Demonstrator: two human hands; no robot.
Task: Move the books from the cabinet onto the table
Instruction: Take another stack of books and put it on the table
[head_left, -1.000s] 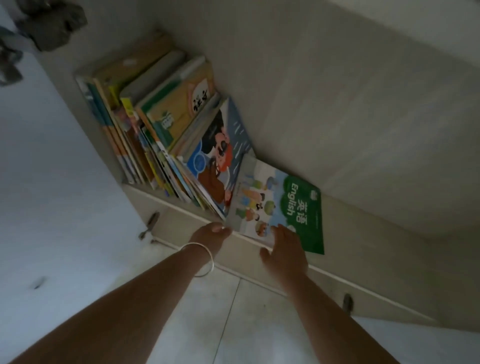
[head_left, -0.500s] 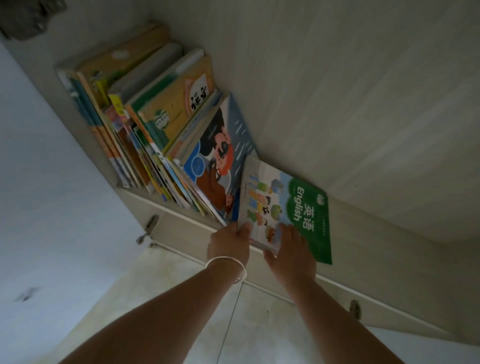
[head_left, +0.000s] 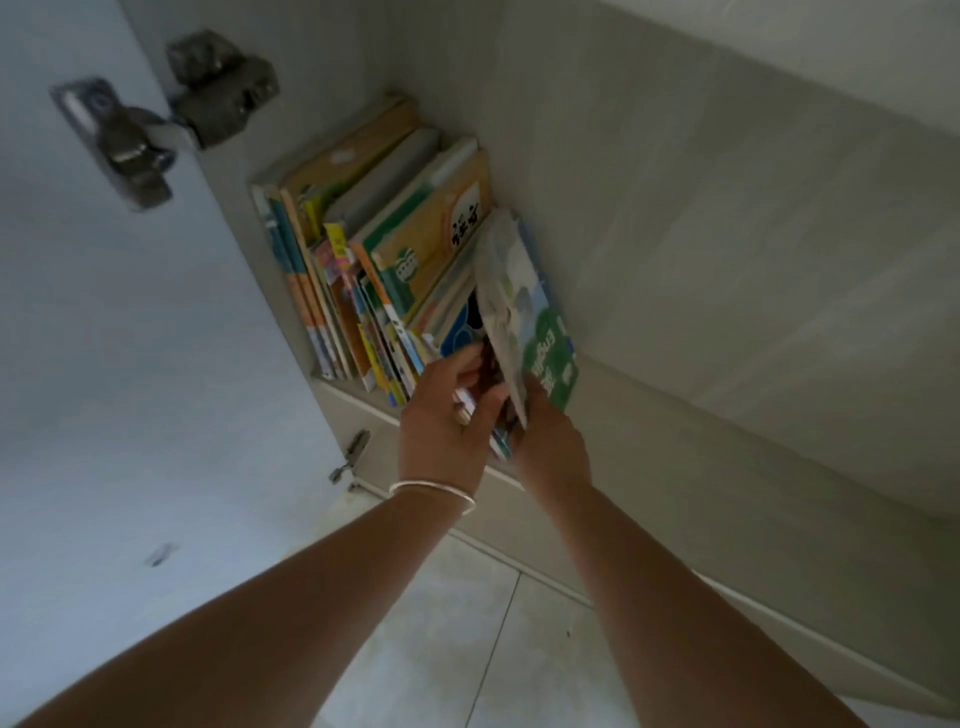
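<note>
Inside an open cabinet (head_left: 727, 260), a person's right hand (head_left: 550, 447) has tipped the green English textbook (head_left: 540, 332) upright against the row of books (head_left: 374, 270); half a second earlier it lay flat on the shelf, cover up. The right grip appears clamped on the textbook's lower edge, though the fingers are mostly hidden behind it. The left hand (head_left: 447, 415), a bangle (head_left: 431, 491) at its wrist, has moved in from the shelf edge, its fingers curled round the spines of the neighbouring books. The shift suggests several books are being gathered for one lift. Every book remains in the cabinet; no table is in view. A door hinge (head_left: 124, 140) shows at upper left.
</note>
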